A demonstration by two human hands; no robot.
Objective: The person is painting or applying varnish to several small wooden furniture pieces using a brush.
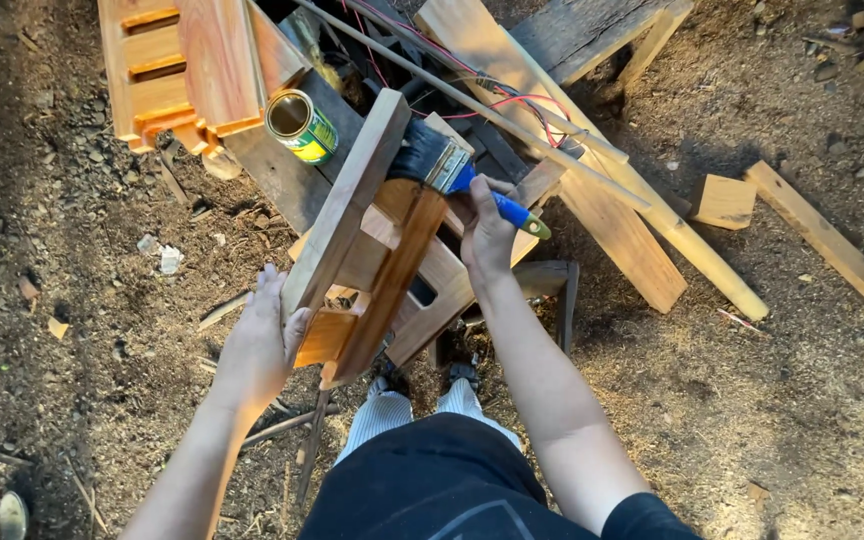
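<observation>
Head view: the right hand grips a brush against a wooden frame, steadied in the left hand; some faces look glossy, others dull. An open can stands just beside it.

Head view, counted items. Two bare hands: left hand and right hand. One flat paintbrush with dark bristles, metal ferrule and blue handle. One open cylindrical metal can with a green and yellow label. One small slatted stool of reddish-brown wood at centre; one second slatted wooden piece of orange tone at upper left. One small square offcut of pale wood. Two striped socked feet. Loose planks: several, overlapping, exact number indeterminate.
</observation>
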